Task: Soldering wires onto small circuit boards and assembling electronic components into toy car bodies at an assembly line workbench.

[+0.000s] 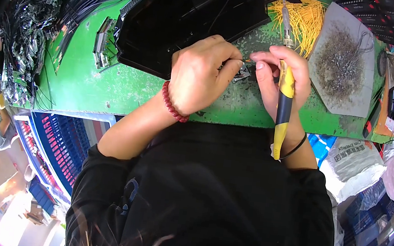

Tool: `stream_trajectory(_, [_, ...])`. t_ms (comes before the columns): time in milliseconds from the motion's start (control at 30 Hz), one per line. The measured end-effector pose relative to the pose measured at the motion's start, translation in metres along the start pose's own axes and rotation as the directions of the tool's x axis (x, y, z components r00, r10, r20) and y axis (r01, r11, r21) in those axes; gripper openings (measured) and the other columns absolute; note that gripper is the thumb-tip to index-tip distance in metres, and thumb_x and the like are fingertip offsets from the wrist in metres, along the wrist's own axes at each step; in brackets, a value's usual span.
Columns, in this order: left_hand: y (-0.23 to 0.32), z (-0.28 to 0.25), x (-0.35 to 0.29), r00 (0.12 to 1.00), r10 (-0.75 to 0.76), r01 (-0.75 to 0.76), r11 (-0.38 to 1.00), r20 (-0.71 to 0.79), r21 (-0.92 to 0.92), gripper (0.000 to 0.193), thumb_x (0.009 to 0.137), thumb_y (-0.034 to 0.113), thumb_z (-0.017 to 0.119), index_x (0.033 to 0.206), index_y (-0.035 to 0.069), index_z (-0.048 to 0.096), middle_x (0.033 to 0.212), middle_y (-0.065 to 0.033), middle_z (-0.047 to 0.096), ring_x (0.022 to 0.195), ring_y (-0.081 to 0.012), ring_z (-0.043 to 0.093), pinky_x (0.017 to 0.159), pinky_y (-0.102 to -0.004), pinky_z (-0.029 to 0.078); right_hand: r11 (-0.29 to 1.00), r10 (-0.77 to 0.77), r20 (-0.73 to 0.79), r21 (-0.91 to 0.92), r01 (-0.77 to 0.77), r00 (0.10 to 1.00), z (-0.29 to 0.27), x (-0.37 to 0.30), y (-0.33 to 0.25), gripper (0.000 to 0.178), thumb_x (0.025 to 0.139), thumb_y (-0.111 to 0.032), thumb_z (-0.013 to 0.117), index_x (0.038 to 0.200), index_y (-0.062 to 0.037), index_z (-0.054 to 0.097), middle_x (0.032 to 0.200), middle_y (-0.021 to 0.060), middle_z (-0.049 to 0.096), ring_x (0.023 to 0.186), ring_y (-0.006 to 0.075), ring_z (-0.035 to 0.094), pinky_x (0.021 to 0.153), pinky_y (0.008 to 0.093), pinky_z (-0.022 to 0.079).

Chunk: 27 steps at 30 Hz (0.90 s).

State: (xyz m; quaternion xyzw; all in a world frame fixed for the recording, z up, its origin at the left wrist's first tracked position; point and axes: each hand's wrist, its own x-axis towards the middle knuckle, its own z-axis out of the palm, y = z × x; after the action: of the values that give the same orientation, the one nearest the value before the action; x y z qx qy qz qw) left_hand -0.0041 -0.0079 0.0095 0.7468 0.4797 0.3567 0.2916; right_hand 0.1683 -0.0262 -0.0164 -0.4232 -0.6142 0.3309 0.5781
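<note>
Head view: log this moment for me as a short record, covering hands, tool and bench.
Left hand: fingertips close together beside a small silvery part; exact grip unclear; hand wears a red beaded bracelet
Right hand: soldering iron held in hand
Iron tip: pointing away from the wearer
Beyond left hand: large black casing
Beyond right hand: yellow wires
Far right: grey sheet with dark debris
Bench: green top, worn in places
</note>
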Motion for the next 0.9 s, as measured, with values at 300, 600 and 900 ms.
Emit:
stream_trajectory(300, [-0.0004, -0.0001, -0.0012, 0.997, 0.077, -0.076, 0.994, -0.011, 0.078, 0.004, 0.077, 0.01, 0.069, 0.078, 0.007, 0.066, 0.074, -0.006, 0.062, 0.066, -0.0254, 0.063, 0.056, -0.0347, 0.05, 0.993, -0.063, 0.083, -0.099, 0.071, 0.995, -0.0027, -0.0004, 0.002, 0.035, 0.082, 0.006, 0.066, 0.114, -0.0013, 0.054, 0.092, 0.0122, 0.071, 0.078, 0.0114, 0.067, 0.062, 0.0201, 0.05])
stream_trajectory(600, [0.0033, -0.0018, -0.0003, 0.999, -0.032, 0.032, 0.999, -0.029, 0.005, 0.004, 0.078, 0.009, 0.069, 0.079, 0.007, 0.067, 0.076, -0.0063, 0.063, 0.068, -0.0252, 0.064, 0.058, -0.0347, 0.051, 0.989, -0.131, -0.012, -0.067, 0.13, 0.991, -0.004, -0.003, 0.0018, 0.032, 0.078, 0.006, 0.069, 0.108, 0.0016, 0.06, 0.087, 0.0109, 0.072, 0.074, 0.012, 0.069, 0.058, 0.0206, 0.052])
stream_trajectory(900, [0.0056, -0.0018, 0.0003, 0.998, -0.051, 0.051, 0.999, -0.023, -0.016, 0.003, 0.078, 0.008, 0.068, 0.078, 0.006, 0.066, 0.074, -0.0065, 0.064, 0.068, -0.0251, 0.064, 0.06, -0.0341, 0.052, 0.991, -0.099, 0.033, -0.087, 0.101, 0.995, -0.0096, -0.0054, 0.0, 0.036, 0.084, 0.003, 0.066, 0.117, -0.0007, 0.051, 0.095, 0.0133, 0.072, 0.076, 0.0073, 0.064, 0.061, 0.0166, 0.043])
